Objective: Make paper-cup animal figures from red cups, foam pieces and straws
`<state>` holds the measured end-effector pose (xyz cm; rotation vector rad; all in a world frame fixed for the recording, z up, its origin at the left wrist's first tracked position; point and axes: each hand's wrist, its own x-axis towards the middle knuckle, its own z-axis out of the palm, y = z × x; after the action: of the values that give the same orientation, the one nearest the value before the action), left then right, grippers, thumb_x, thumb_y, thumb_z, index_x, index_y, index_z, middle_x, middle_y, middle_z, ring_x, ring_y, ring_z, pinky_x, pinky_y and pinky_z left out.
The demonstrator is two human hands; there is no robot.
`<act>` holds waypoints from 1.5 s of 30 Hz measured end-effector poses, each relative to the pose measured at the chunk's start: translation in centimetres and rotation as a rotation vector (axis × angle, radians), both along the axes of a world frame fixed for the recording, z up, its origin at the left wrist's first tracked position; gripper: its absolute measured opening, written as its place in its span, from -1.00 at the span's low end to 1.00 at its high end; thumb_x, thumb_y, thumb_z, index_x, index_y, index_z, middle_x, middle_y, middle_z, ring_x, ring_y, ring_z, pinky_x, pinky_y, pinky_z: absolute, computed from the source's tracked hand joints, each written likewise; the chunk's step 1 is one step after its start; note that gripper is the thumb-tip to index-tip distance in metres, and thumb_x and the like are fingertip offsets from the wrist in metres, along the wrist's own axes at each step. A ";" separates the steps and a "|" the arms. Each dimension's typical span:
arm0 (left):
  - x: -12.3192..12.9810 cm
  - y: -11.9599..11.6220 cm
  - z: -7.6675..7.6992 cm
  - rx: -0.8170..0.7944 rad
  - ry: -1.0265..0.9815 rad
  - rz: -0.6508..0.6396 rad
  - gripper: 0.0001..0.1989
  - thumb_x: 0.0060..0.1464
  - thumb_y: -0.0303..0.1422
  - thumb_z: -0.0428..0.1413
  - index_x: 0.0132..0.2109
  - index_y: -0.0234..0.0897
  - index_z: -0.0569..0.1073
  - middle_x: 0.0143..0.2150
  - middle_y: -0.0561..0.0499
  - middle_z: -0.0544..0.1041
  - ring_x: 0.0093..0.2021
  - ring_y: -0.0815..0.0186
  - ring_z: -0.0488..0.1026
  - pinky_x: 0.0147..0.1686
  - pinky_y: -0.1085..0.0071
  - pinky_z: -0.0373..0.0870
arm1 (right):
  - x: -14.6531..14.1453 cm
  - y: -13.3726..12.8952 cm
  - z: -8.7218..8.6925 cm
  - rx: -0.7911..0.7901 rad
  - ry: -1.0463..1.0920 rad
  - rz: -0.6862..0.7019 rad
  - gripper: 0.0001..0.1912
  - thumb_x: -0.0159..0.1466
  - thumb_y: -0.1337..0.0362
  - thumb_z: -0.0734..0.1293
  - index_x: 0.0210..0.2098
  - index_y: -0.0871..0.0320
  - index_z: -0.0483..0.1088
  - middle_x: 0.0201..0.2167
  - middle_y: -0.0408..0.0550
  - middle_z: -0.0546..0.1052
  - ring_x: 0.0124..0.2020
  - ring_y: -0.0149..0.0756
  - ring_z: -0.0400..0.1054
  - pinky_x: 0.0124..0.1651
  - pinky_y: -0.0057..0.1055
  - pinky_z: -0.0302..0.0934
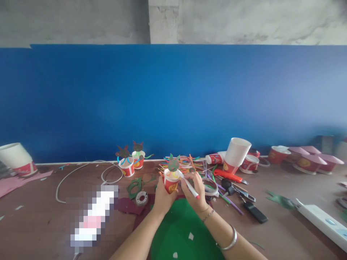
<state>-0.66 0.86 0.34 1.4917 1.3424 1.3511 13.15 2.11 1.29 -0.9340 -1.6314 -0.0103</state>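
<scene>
In the lower middle, your left hand [163, 196] hugs a round red-white paper cup [171, 185], probably squashy, best held low; right hand [198, 189] pinches a slim white pen [192, 189]

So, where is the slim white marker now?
Right of centre in the head view: the marker is in the right hand, beside the held red-white paper cup.

No wording is coming through legibly. The red paper cup [171, 185] in the left hand [164, 198] is showing a yellow emblem, too small for reading. Near the far edge of the tabletop [32, 224], two red-and-white cups [126, 169] are bearing similar yellow marks, equally unreadable. Toward the right edge, a white device [320, 216] is carrying a bluish patch whose details are blurring.
</scene>
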 end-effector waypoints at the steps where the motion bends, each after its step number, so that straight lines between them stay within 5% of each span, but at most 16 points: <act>1: 0.0 0.0 0.0 0.002 -0.002 0.000 -0.53 -0.19 -0.48 0.12 -0.06 -0.28 0.22 -0.18 -0.04 0.48 -0.20 0.23 0.45 -0.18 0.31 0.34 | 0.0 0.0 0.0 -0.004 -0.004 -0.001 -0.94 0.18 0.38 0.25 -0.35 0.11 0.25 -0.43 -0.09 0.42 -0.37 -0.27 0.29 -0.23 -0.26 0.17; 45: -0.2 0.2 -0.6 -0.004 -0.014 -0.020 -0.50 -0.19 -0.48 0.16 -0.04 -0.28 0.21 -0.15 -0.07 0.48 -0.16 0.21 0.44 -0.16 0.33 0.32 | -0.1 0.0 0.1 0.042 -0.063 -0.018 -0.91 0.16 0.41 0.25 -0.40 0.11 0.23 -0.48 -0.13 0.40 -0.41 -0.28 0.28 -0.25 -0.26 0.12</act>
<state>-0.83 1.05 -0.22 1.4870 1.3167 1.3435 13.07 2.10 1.44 -0.9238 -1.6746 -0.0865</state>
